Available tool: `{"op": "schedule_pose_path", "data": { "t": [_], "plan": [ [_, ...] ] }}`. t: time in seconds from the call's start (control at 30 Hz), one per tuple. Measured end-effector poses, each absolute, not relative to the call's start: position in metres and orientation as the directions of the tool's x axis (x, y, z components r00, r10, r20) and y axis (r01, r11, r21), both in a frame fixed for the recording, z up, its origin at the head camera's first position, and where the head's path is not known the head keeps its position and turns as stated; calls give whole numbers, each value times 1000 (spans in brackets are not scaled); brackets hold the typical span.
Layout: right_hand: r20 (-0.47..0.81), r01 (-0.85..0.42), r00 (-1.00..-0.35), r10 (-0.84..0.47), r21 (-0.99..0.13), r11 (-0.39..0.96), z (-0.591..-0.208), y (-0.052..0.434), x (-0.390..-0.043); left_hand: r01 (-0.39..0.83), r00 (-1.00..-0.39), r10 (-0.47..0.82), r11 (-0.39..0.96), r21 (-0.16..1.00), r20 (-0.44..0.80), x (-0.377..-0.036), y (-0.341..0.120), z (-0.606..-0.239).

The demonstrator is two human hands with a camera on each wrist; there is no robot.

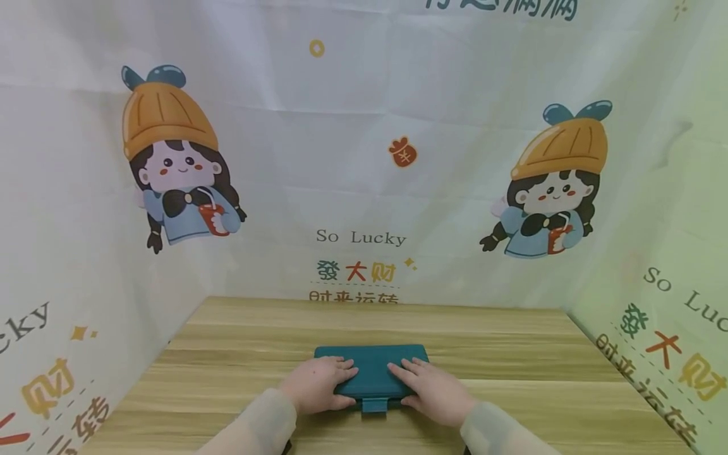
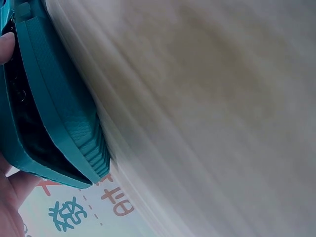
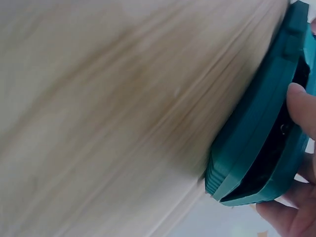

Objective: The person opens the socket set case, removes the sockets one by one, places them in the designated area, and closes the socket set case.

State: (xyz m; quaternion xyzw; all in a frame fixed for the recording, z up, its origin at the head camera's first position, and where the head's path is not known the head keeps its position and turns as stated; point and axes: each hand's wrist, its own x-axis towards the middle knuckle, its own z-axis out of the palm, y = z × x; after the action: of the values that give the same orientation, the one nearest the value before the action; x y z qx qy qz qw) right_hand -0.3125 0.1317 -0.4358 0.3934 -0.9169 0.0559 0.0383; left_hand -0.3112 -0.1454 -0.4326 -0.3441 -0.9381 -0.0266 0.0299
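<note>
A teal hard case point(image 1: 372, 374) lies on the wooden table, its front latch point(image 1: 374, 406) unfastened and sticking out toward me. My left hand point(image 1: 317, 384) grips the lid's left part, fingers spread over the top. On the other side my right hand point(image 1: 439, 393) holds the lid in the same way. The left wrist view shows a dark gap between the case's lid and ribbed base point(image 2: 81, 123), with the left thumb point(image 2: 6, 48) at that gap. A right thumb point(image 3: 301, 106) sits at the gap in the right wrist view too. The inside is too dark to make out.
The wood-grain table point(image 1: 227, 354) extends to both sides of the case and behind it. A white printed cloth point(image 1: 364, 189) with cartoon figures and lettering hangs behind the table and along both sides.
</note>
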Motion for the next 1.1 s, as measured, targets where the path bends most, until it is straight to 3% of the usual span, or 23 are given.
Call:
{"op": "schedule_pose_path", "data": {
  "t": [0.23,0.33,0.9,1.1],
  "plan": [
    [186,-775,-578,-794,180,606,-435,131,-312,651,-758,645,758,49,92,-313,-146,-432],
    [202,-769,-562,-802,228,597,-434,130,-312,653,-756,646,755,60,105,-313,-147,-432],
    [221,-755,-604,-766,149,639,-417,128,-315,573,-819,550,774,271,161,-284,-166,-424],
    [253,-766,-598,-761,99,635,-404,128,-321,607,-785,512,749,267,350,-271,-172,-424]
  ]
}}
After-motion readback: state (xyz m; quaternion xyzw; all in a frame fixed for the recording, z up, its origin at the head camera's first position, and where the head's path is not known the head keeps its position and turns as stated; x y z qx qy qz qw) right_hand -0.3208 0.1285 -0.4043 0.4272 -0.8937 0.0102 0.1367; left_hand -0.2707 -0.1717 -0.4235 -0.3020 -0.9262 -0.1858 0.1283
